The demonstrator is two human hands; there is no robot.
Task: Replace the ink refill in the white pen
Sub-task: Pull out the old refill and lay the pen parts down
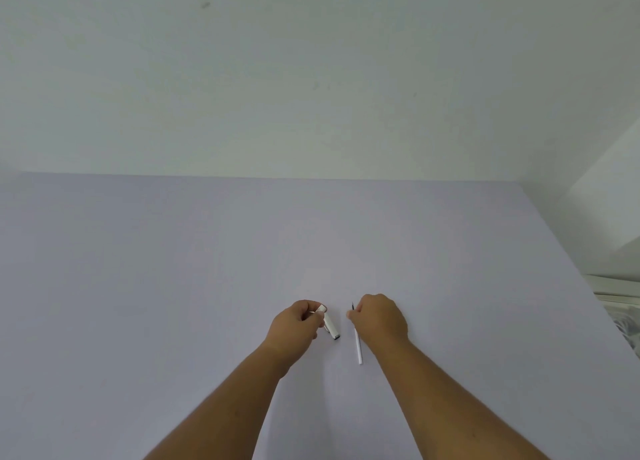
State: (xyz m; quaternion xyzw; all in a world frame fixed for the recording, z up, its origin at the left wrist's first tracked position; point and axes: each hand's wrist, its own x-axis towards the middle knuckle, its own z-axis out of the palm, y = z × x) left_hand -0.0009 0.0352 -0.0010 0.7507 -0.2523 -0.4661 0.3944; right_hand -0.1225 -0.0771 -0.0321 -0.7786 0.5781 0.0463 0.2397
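Note:
My left hand (296,328) is closed around a short white pen part (329,324), with a cap-like end pointing up and a dark-rimmed end pointing down toward me. A little to its right, my right hand (381,317) pinches a thin white ink refill (357,347). The refill's dark tip sticks up above my fingers and its long white tube slants down toward me. The two pieces are apart, a small gap between them, both just above the pale lilac table (173,286).
A plain whitish wall (311,79) rises behind the table's far edge. The table's right edge runs diagonally at the right, with a white ledge and some patterned fabric (623,317) beyond it.

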